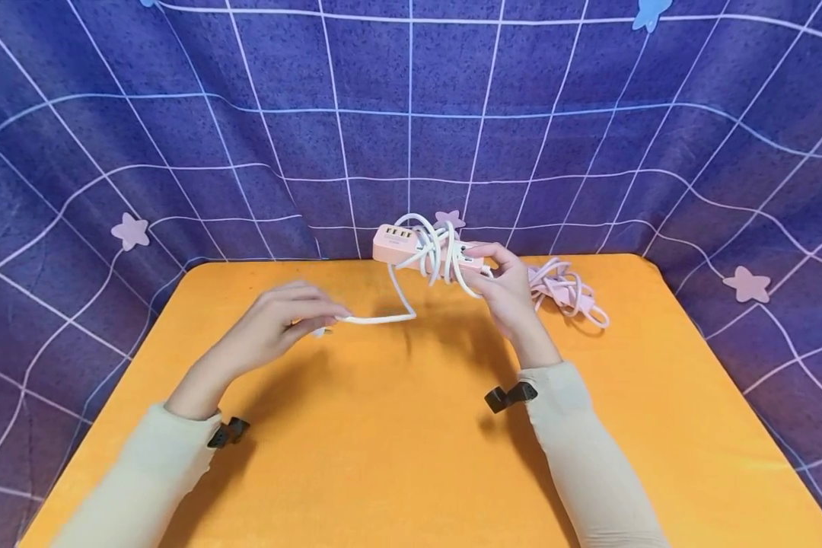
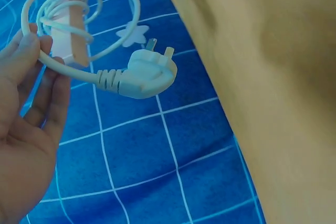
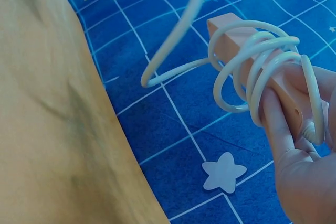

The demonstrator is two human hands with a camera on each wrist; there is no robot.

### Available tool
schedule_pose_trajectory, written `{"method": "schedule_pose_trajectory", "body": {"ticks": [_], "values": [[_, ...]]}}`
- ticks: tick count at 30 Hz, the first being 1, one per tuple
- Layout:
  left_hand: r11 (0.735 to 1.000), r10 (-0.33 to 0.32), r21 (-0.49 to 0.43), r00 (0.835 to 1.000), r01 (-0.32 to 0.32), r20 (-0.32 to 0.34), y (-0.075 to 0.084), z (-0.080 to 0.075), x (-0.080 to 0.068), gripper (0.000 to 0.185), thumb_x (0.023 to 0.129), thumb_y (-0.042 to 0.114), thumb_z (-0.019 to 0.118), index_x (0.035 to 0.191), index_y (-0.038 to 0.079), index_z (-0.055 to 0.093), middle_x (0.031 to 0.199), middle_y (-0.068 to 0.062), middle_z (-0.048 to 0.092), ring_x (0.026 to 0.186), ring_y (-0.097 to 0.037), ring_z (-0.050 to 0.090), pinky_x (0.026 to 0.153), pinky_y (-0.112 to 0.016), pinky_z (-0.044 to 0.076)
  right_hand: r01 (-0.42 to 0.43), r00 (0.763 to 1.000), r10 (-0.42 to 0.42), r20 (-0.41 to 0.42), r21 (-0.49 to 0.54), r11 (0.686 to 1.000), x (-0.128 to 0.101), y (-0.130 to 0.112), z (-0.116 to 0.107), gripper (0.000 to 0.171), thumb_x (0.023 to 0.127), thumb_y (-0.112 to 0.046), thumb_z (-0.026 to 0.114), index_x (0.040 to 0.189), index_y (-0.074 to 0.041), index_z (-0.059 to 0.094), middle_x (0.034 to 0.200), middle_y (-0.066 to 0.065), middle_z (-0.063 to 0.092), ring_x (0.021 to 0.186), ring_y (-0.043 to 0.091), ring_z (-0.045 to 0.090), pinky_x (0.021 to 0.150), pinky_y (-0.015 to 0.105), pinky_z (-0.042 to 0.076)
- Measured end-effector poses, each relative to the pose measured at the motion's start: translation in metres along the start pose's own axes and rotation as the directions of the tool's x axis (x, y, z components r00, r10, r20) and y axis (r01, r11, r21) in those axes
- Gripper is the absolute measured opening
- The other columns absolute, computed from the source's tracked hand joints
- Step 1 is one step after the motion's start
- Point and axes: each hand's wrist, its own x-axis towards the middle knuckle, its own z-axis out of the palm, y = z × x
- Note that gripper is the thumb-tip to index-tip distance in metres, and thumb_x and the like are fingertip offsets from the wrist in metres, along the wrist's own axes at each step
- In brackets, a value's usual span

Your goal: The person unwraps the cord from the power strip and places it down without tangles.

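A pink power strip with USB ports at one end is held up above the far part of the table. My right hand grips its right end, thumb and fingers on opposite sides. White cord is wound in several loose loops around the strip's middle. A free length of cord runs from the loops to my left hand, which pinches it between thumb and fingers. In the left wrist view the white plug sticks out just past those fingertips, its metal pins bare.
A second pink bundle of strip and cord lies on the orange tabletop, right of my right hand. Behind the table hangs a blue grid-patterned cloth with star shapes. A small black device sits on my right cuff.
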Motion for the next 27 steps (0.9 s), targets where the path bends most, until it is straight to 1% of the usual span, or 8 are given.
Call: {"method": "schedule_pose_trajectory", "body": {"ticks": [2,5,9,11,14,18,24,27], "values": [[0.999,0.037,0.024,0.998,-0.038,0.043,-0.001,-0.002,-0.003,0.04,0.09,0.0,0.081,0.123,0.023,0.081,0.104,0.01,0.075,0.096,-0.009,0.061,0.082,-0.02,0.045,-0.001,1.0,0.001,-0.001,0.004,1.0,0.001,0.0,0.0,0.037,0.083,0.02,0.072,0.098,-0.013,0.075,0.119,0.003,0.071,0.091,0.012,0.072,0.075,0.022,0.06],[0.989,0.109,0.094,0.989,-0.118,0.098,0.0,-0.005,-0.007,0.045,0.084,-0.006,0.084,0.119,0.023,0.082,0.101,0.01,0.073,0.094,-0.011,0.061,0.081,-0.022,0.049,0.005,1.0,-0.005,0.001,0.01,1.0,0.002,-0.001,0.001,0.039,0.084,0.02,0.072,0.096,-0.016,0.076,0.12,0.002,0.071,0.09,0.012,0.072,0.075,0.022,0.059],[0.954,0.171,0.221,0.974,-0.201,0.15,0.004,-0.013,-0.009,0.055,0.075,-0.013,0.086,0.116,0.022,0.083,0.099,0.007,0.072,0.093,-0.014,0.062,0.076,-0.031,0.055,0.01,1.0,-0.01,-0.005,0.018,1.0,0.002,-0.002,0.001,0.039,0.083,0.021,0.072,0.096,-0.016,0.076,0.12,0.002,0.07,0.091,0.012,0.072,0.075,0.022,0.06],[0.942,0.173,0.26,0.971,-0.213,0.168,0.005,-0.015,-0.009,0.055,0.075,-0.013,0.085,0.115,0.024,0.083,0.097,0.007,0.072,0.093,-0.015,0.062,0.076,-0.034,0.057,0.009,1.0,-0.009,-0.009,0.024,1.0,0.002,-0.002,0.001,0.039,0.083,0.021,0.072,0.096,-0.016,0.076,0.12,0.002,0.07,0.092,0.012,0.072,0.076,0.022,0.06],[0.934,0.179,0.278,0.967,-0.225,0.182,0.002,-0.012,-0.012,0.053,0.075,-0.013,0.083,0.112,0.025,0.084,0.095,0.008,0.071,0.09,-0.014,0.061,0.075,-0.033,0.057,-0.001,1.0,0.001,-0.012,0.039,0.999,0.002,-0.001,0.001,0.04,0.083,0.021,0.071,0.095,-0.017,0.076,0.119,0.002,0.07,0.091,0.012,0.072,0.075,0.022,0.06],[0.939,0.174,0.262,0.964,-0.224,0.201,-0.008,-0.002,-0.022,0.05,0.075,-0.011,0.083,0.108,0.027,0.085,0.093,0.012,0.07,0.088,-0.011,0.059,0.073,-0.028,0.055,-0.016,1.0,0.016,-0.001,0.069,0.998,0.001,0.0,0.001,0.039,0.083,0.021,0.071,0.094,-0.016,0.076,0.12,0.003,0.07,0.092,0.014,0.072,0.076,0.023,0.061],[0.938,0.159,0.275,0.967,-0.211,0.2,-0.026,0.017,-0.038,0.031,0.082,0.005,0.084,0.103,0.028,0.086,0.089,0.013,0.068,0.083,-0.01,0.057,0.069,-0.028,0.053,-0.013,1.0,0.012,0.01,0.088,0.996,0.001,0.001,0.001,0.039,0.084,0.022,0.07,0.094,-0.015,0.074,0.12,0.004,0.07,0.096,0.015,0.072,0.077,0.024,0.06],[0.945,0.148,0.262,0.969,-0.197,0.196,-0.032,0.022,-0.045,0.028,0.078,0.009,0.087,0.099,0.027,0.087,0.087,0.013,0.068,0.081,-0.01,0.057,0.067,-0.028,0.053,-0.018,1.0,0.016,0.019,0.106,0.994,0.001,0.001,0.001,0.04,0.084,0.023,0.069,0.095,-0.015,0.074,0.12,0.004,0.07,0.095,0.014,0.072,0.077,0.024,0.061]]}}
